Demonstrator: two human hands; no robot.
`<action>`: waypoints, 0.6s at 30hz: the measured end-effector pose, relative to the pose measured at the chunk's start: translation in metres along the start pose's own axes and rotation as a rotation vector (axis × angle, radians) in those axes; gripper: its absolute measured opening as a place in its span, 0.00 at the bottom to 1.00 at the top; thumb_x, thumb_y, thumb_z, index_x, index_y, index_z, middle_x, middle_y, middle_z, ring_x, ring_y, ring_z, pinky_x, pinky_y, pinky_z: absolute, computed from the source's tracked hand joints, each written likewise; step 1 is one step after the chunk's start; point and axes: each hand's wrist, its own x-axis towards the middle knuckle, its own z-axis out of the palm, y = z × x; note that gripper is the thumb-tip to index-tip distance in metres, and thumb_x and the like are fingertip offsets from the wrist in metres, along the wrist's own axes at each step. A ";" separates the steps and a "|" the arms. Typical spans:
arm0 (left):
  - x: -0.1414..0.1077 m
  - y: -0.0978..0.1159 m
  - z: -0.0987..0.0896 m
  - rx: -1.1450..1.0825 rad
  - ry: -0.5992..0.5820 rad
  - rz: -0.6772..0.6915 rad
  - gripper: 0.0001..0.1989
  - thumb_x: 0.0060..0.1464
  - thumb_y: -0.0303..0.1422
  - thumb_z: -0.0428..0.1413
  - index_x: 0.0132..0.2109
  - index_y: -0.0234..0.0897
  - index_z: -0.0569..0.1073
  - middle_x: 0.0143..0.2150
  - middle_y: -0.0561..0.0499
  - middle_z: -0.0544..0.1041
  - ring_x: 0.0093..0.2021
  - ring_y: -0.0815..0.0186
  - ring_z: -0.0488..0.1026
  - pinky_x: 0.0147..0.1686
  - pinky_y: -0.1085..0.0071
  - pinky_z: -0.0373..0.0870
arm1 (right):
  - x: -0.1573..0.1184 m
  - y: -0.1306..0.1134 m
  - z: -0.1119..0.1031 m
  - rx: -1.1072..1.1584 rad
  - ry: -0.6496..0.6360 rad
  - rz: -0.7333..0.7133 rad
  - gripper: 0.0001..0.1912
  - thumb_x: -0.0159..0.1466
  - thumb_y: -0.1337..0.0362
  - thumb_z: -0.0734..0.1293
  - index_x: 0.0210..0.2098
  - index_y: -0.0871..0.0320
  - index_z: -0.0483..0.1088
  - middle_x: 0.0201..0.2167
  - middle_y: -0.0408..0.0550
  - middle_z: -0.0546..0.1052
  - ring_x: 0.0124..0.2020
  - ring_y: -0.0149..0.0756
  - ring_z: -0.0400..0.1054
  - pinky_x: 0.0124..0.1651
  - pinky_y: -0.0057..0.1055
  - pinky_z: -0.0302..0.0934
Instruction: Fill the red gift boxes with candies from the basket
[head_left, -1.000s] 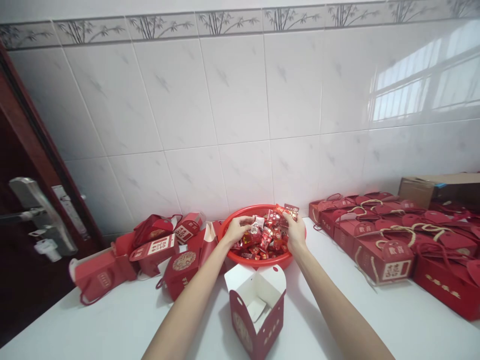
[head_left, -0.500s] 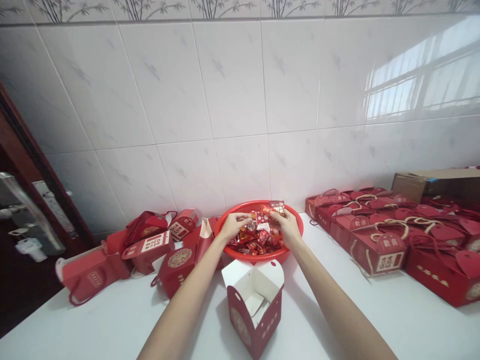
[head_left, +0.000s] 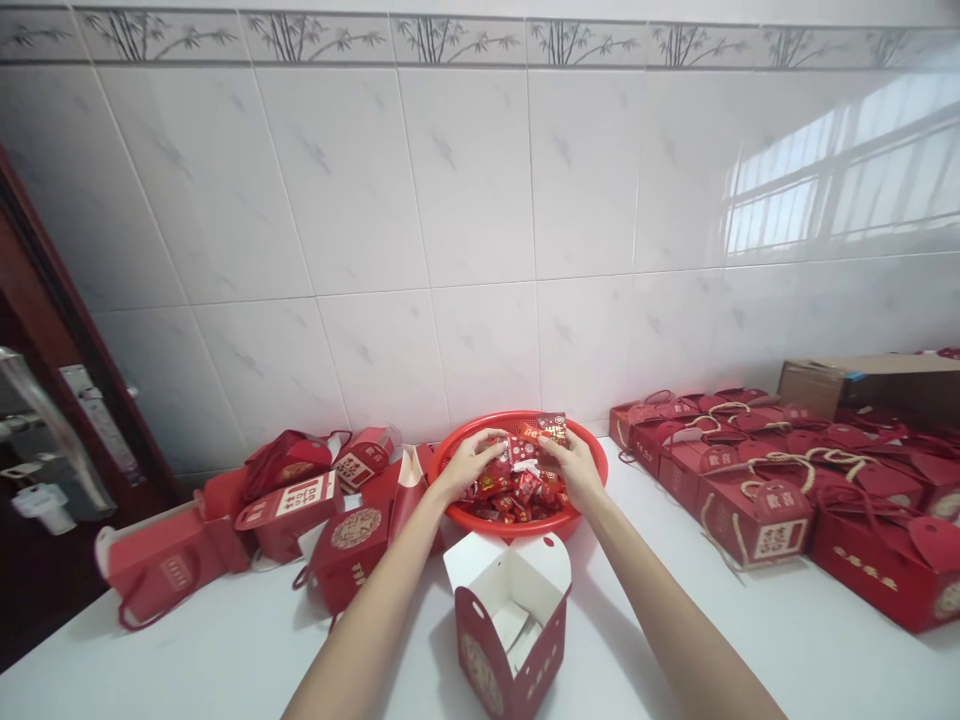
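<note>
A red plastic basket (head_left: 517, 526) full of wrapped candies (head_left: 517, 492) stands by the wall. Over its left side is my left hand (head_left: 471, 462), fingers closed at the red wrappers; what they hold is hidden. My right hand (head_left: 576, 466), over the basket's right side, is closed on candy packets (head_left: 553, 428), one dark red with gold characters. Between the hands lies a red packet with white dots (head_left: 521, 452). In front of the basket stands an open red gift box (head_left: 491, 655) with a white inside and its top flaps spread.
Several red gift boxes (head_left: 360, 535) lie jumbled on the left of the white table (head_left: 660, 620). Rows of closed red boxes with rope handles (head_left: 757, 515) stand on the right. Behind them is a cardboard carton (head_left: 810, 388). A door with a metal handle (head_left: 45, 440) is at far left.
The view has tilted up slightly, so everything sits a little lower. Both hands stay over the basket; the right hand's dark red packet has shifted only slightly.
</note>
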 end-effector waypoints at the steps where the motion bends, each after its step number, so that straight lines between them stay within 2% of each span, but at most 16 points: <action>1: -0.003 0.003 0.000 -0.015 0.001 -0.007 0.20 0.51 0.41 0.60 0.49 0.35 0.75 0.47 0.46 0.78 0.46 0.59 0.74 0.45 0.66 0.72 | 0.000 0.000 0.000 -0.001 -0.001 -0.005 0.20 0.44 0.58 0.78 0.34 0.60 0.74 0.31 0.47 0.81 0.27 0.35 0.74 0.29 0.29 0.69; 7: -0.030 0.022 -0.003 -0.080 -0.014 -0.027 0.29 0.46 0.33 0.61 0.58 0.37 0.71 0.60 0.45 0.72 0.57 0.56 0.69 0.52 0.65 0.70 | -0.006 -0.009 0.002 -0.017 -0.086 0.003 0.20 0.45 0.59 0.78 0.35 0.61 0.75 0.31 0.48 0.82 0.27 0.37 0.75 0.27 0.28 0.68; 9: -0.041 0.029 -0.005 -0.092 -0.017 -0.021 0.32 0.48 0.35 0.61 0.62 0.38 0.68 0.58 0.44 0.73 0.55 0.58 0.71 0.53 0.64 0.70 | -0.009 -0.018 0.003 -0.066 -0.152 -0.001 0.20 0.46 0.59 0.78 0.35 0.61 0.76 0.29 0.47 0.81 0.25 0.35 0.74 0.24 0.27 0.67; 13: -0.063 0.044 -0.013 -0.109 0.010 0.000 0.37 0.49 0.38 0.63 0.65 0.38 0.63 0.44 0.47 0.76 0.45 0.61 0.75 0.48 0.64 0.72 | -0.022 -0.047 0.009 -0.210 -0.304 -0.053 0.18 0.48 0.60 0.77 0.36 0.61 0.77 0.29 0.47 0.81 0.24 0.33 0.72 0.23 0.26 0.65; 15: -0.073 0.054 -0.018 -0.082 0.005 0.016 0.36 0.49 0.38 0.64 0.63 0.39 0.65 0.41 0.49 0.76 0.43 0.62 0.76 0.47 0.64 0.73 | -0.032 -0.064 0.011 -0.267 -0.365 -0.077 0.17 0.49 0.61 0.76 0.36 0.62 0.77 0.27 0.45 0.80 0.23 0.32 0.71 0.24 0.26 0.65; 18: -0.086 0.069 -0.024 -0.014 -0.022 0.029 0.29 0.48 0.37 0.65 0.58 0.40 0.70 0.42 0.49 0.77 0.42 0.61 0.77 0.47 0.65 0.73 | -0.047 -0.084 0.012 -0.350 -0.436 -0.080 0.15 0.49 0.65 0.76 0.36 0.62 0.77 0.26 0.44 0.79 0.23 0.32 0.70 0.26 0.26 0.65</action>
